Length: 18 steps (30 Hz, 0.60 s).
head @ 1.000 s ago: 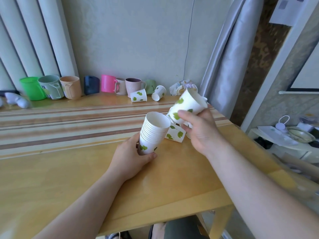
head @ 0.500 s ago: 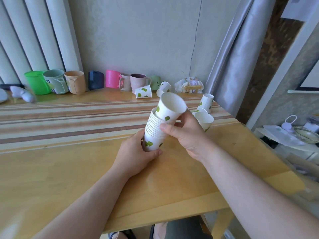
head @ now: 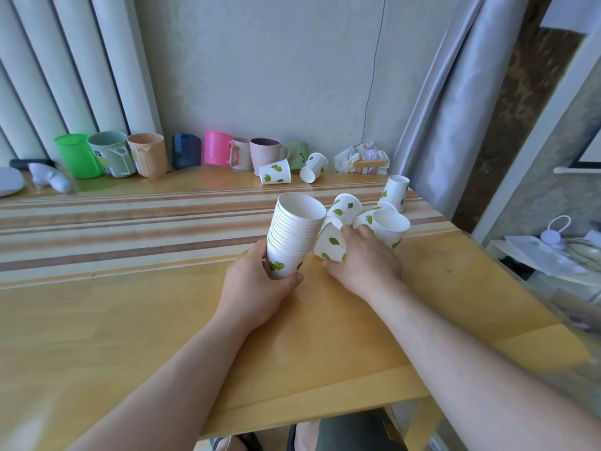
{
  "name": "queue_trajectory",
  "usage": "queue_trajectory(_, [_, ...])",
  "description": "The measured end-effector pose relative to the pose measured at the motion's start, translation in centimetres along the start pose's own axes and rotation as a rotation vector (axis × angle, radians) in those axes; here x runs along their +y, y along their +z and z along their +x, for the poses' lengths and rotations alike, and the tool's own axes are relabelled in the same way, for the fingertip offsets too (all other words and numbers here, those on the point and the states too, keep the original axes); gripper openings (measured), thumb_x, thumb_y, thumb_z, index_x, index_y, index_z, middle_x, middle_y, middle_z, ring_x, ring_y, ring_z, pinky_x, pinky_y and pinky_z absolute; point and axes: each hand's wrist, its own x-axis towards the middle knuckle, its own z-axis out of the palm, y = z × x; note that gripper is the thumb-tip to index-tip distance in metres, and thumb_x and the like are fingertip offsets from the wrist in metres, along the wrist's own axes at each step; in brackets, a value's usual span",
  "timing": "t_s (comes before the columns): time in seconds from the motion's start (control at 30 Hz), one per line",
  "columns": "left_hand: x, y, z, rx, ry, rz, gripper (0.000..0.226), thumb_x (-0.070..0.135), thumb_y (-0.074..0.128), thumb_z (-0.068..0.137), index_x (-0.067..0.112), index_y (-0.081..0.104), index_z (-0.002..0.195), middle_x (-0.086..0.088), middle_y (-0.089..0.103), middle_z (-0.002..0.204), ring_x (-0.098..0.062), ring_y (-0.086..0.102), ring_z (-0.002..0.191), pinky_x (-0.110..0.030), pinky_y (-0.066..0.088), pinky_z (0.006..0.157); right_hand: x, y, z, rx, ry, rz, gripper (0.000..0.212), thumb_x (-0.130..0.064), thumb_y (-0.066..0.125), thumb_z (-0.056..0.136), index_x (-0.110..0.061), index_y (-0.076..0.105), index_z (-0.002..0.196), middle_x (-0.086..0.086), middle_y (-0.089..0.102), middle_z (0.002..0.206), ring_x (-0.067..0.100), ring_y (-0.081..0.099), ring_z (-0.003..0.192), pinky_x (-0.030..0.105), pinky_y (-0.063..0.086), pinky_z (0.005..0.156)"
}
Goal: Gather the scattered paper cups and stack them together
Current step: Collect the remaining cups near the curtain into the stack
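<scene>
My left hand (head: 260,288) grips the base of a tall stack of white, green-leaf paper cups (head: 294,232), tilted slightly right above the wooden table (head: 130,320). My right hand (head: 364,262) closes around an upside-down paper cup (head: 330,244) just right of the stack. Behind it lie a tipped cup (head: 346,206) and an open-mouthed cup (head: 388,227). Another cup (head: 396,192) stands inverted near the table's right edge. Two more paper cups (head: 275,172) (head: 313,167) rest near the back wall.
A row of coloured plastic mugs (head: 146,154) lines the back wall. A crumpled wrapper (head: 362,159) sits at the back right beside a grey curtain (head: 455,92). The table's right edge drops off toward a low shelf with clutter (head: 553,252).
The cup my right hand held has gone onto the stack. That hand then dropped to the table and took hold of an inverted cup beside the stack. My left hand stayed put.
</scene>
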Motion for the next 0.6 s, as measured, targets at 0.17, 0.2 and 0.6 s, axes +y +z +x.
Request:
queue_trajectory(0.17, [0.2, -0.1, 0.1, -0.002, -0.001, 0.011, 0.055, 0.039, 0.09, 0.074, 0.035, 0.066, 0.124, 0.021, 0.068, 0.099, -0.011, 0.064, 0.096, -0.043, 0.061, 0.081, 0.3, 0.2, -0.2, 0.019, 0.046, 0.272, 0.043, -0.049, 0.072, 0.085, -0.028, 0.057, 0.119, -0.008, 0.067, 0.11, 0.026, 0.066, 0.105, 0.039, 0.053, 0.076])
queue_trajectory(0.2, [0.2, -0.1, 0.1, -0.004, -0.002, 0.013, 0.055, 0.039, 0.09, 0.074, 0.035, 0.067, 0.124, 0.021, 0.069, 0.099, -0.012, 0.065, 0.096, -0.044, 0.061, 0.081, 0.3, 0.1, -0.4, 0.029, 0.074, 0.456, 0.044, -0.044, 0.076, 0.083, -0.029, 0.055, 0.119, -0.01, 0.067, 0.107, 0.023, 0.066, 0.102, 0.04, 0.055, 0.079])
queue_trajectory(0.6, [0.5, -0.1, 0.2, -0.017, 0.027, 0.082, 0.052, 0.042, 0.089, 0.075, 0.033, 0.065, 0.12, 0.013, 0.07, 0.1, -0.017, 0.063, 0.094, -0.035, 0.052, 0.078, -3.1, -5.3, 0.0, 0.003, -0.113, 1.603, 0.032, -0.016, 0.081, 0.091, -0.021, 0.067, 0.119, -0.008, 0.079, 0.102, 0.005, 0.077, 0.089, 0.027, 0.062, 0.074])
